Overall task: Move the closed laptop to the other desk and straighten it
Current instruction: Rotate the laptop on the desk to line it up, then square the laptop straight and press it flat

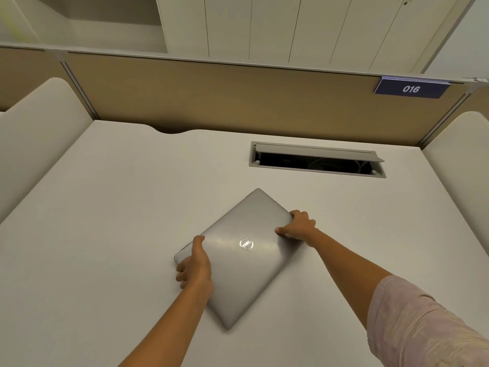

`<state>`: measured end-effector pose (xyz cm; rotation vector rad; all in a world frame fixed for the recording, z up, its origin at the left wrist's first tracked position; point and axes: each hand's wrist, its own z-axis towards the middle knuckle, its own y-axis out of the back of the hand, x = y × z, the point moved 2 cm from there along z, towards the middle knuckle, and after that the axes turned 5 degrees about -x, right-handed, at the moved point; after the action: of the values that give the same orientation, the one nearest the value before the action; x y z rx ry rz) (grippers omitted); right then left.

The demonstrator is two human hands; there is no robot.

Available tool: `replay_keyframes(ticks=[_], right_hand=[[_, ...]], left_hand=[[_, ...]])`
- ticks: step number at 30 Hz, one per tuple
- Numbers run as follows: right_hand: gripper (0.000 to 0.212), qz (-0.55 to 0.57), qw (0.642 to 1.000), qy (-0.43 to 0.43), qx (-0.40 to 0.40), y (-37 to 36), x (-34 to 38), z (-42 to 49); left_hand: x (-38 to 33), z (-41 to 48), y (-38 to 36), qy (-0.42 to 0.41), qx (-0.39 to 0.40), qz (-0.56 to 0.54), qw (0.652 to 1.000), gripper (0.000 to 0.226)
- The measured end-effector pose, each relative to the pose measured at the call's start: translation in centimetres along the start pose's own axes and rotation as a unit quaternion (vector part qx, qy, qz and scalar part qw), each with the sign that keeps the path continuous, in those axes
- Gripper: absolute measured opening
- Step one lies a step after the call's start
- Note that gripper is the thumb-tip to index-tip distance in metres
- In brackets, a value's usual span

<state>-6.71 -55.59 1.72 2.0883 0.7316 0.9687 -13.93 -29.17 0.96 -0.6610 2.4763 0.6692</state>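
Gripping the closed laptop (pixel 246 258) with both hands on the desk (pixel 105 207), corners at 12, 3, 6 and 9 o'clock, so it sits skewed. My left hand (pixel 195 266) clasps the 9 o'clock corner; my right hand (pixel 299 226) pinches the 3 o'clock corner. I judge this the straightening step, though I can't tell which desk this is. Next: rotate until edges run parallel with the desk front. Cable hatch (pixel 316 160) at 1 o'clock, lid ajar, cables dimly inside.

Left hand (pixel 195 263), right hand (pixel 299 225) clasped.
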Motion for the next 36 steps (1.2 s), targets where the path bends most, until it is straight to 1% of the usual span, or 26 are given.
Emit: replay_keyframes(ticks=[3,6,11,16,21,24,29,33,34,35,36], right_hand=[[0.074,0.019,1.000,-0.020,0.001,0.6,-0.9,-0.4],[0.073,0.048,0.997,-0.057,-0.010,0.8,-2.3,-1.1],[0.071,0.102,0.986,-0.122,-0.052,0.2,-4.1,-2.5],[0.069,0.115,0.974,-0.168,-0.095,-1.3,-5.4,-3.9],[0.068,0.142,0.962,-0.195,-0.128,-2.4,-6.5,-5.3],[0.069,0.146,0.959,-0.198,-0.141,-2.8,-7.1,-6.1],[0.067,0.138,0.959,-0.190,-0.159,-2.8,-7.5,-6.6],[0.066,0.126,0.963,-0.163,-0.175,-3.0,-7.6,-6.8],[0.066,0.117,0.965,-0.147,-0.182,-3.0,-7.7,-6.9],[0.067,0.099,0.968,-0.126,-0.193,-3.0,-7.8,-7.0],[0.069,0.072,0.971,-0.096,-0.209,-3.0,-8.1,-7.2]], left_hand=[[-0.7,0.5,-0.5,-0.022,0.013,0.009,1.000,0.090],[-2.3,0.5,-1.3,-0.047,0.039,0.024,0.998,0.086],[-5.2,0.2,-2.9,-0.067,0.104,0.016,0.992,0.097],[-8.2,0.2,-4.8,-0.095,0.210,-0.020,0.973,0.108],[-9.5,0.3,-7.0,-0.101,0.274,0.025,0.956,0.117],[-9.8,0.3,-7.8,-0.102,0.308,0.042,0.945,0.114],[-9.6,1.1,-8.7,-0.133,0.326,0.065,0.934,0.096],[-9.1,1.6,-8.8,-0.172,0.314,0.077,0.931,0.091],[-8.8,1.6,-8.8,-0.190,0.303,0.101,0.929,0.090],[-8.4,1.5,-8.9,-0.213,0.283,0.149,0.923,0.089],[-7.8,1.5,-8.9,-0.249,0.253,0.221,0.909,0.089]])
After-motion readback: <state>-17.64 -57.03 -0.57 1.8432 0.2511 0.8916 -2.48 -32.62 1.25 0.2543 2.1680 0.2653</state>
